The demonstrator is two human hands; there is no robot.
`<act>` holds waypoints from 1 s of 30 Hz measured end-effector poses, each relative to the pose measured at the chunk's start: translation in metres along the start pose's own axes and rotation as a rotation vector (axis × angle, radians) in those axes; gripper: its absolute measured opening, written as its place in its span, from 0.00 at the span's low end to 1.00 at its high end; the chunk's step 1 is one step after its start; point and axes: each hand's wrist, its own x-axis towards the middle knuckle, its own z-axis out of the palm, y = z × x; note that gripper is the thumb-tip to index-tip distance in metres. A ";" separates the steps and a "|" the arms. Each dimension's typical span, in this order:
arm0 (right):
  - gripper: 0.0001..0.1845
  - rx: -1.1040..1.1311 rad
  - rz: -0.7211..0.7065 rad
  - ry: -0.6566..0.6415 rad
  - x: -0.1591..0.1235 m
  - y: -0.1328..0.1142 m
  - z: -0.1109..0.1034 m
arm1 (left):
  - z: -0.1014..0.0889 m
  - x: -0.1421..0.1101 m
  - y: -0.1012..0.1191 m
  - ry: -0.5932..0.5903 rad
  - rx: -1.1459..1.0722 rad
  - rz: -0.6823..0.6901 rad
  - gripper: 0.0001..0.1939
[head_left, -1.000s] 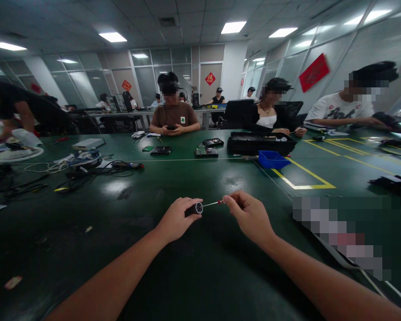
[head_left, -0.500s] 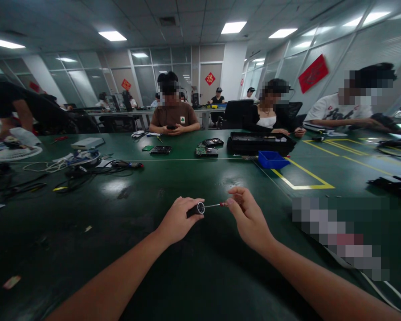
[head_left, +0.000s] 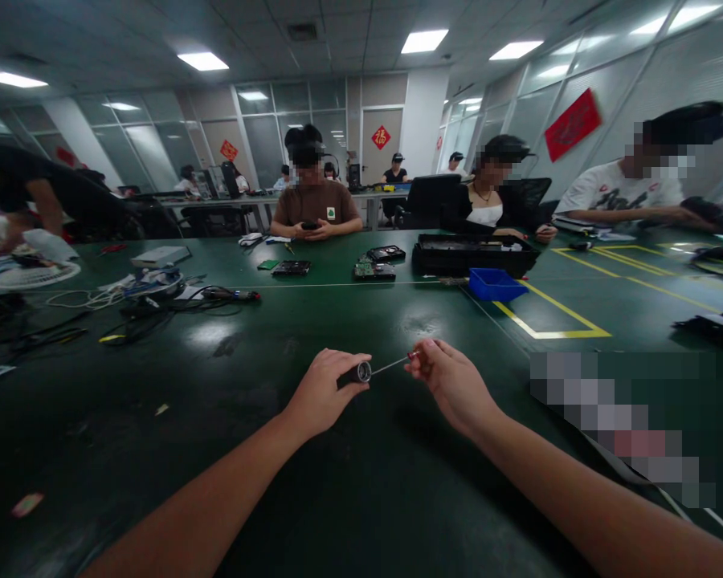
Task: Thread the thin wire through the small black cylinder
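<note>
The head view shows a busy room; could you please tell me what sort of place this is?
Probably a shared electronics workroom: a green circuit board and tangled cables lie on the green table, and the right hand holds what looks like a thin screwdriver.

Left fingers (head_left: pixel 353 359) hold black cylinder (head_left: pixel 362 372); right fingers (head_left: pixel 430 353) pinch thin screwdriver (head_left: pixel 391 365), pointed at cylinder's end

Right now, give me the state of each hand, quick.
Left hand: closed around a black tube.
Right hand: closed, fingers holding a thin screwdriver by its red handle, shaft pointing toward the tube.
</note>
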 end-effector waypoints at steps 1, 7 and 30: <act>0.15 -0.037 -0.045 0.013 0.000 0.001 -0.001 | 0.001 0.000 -0.001 0.007 -0.004 -0.010 0.21; 0.15 -0.306 -0.251 -0.019 -0.007 0.000 -0.002 | 0.002 -0.001 0.000 0.008 -0.004 -0.071 0.22; 0.12 -0.443 -0.347 -0.094 -0.018 -0.008 0.004 | 0.002 0.000 -0.001 0.012 0.017 -0.075 0.21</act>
